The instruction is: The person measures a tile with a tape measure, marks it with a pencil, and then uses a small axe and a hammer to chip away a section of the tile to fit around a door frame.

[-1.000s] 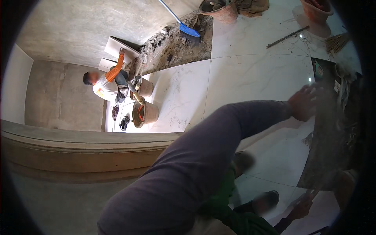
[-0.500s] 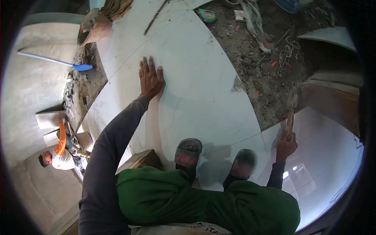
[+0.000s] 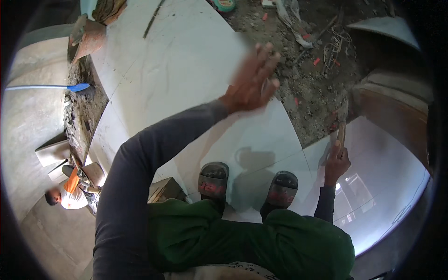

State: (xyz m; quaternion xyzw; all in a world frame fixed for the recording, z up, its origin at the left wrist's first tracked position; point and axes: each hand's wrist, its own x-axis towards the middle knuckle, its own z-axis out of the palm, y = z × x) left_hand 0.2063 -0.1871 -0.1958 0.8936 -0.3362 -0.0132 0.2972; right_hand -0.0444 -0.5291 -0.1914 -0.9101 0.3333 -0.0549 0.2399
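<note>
My left hand (image 3: pixel 252 79) is blurred, fingers apart and empty, over the edge between a large white tile (image 3: pixel 172 84) and a rubble-filled bare patch (image 3: pixel 312 93). At the lower right, my right hand (image 3: pixel 337 163) is closed round a wooden-handled tool (image 3: pixel 341 130), whose far end is dusty and indistinct at the patch's near corner. Red pieces (image 3: pixel 316 61), tangled string (image 3: pixel 333 49) and a pale plastic strip (image 3: pixel 289 21) lie in the rubble. My sandalled feet (image 3: pixel 213 179) stand on the tiles below my hands.
At left, a co-worker (image 3: pixel 72 191) crouches beside leaning tiles (image 3: pixel 51 151); a blue-headed long-handled tool (image 3: pixel 77 87) lies above. A terracotta bucket (image 3: pixel 88 42) and thin stick (image 3: pixel 154 18) are at upper left, a green tape measure (image 3: pixel 224 4) at top, a curved ledge (image 3: pixel 392 112) at right.
The view swung from the co-worker's area down to my feet and the patch. Since half a second ago, my left hand has moved right from the tile toward the rubble; my right hand still grips the tool.
</note>
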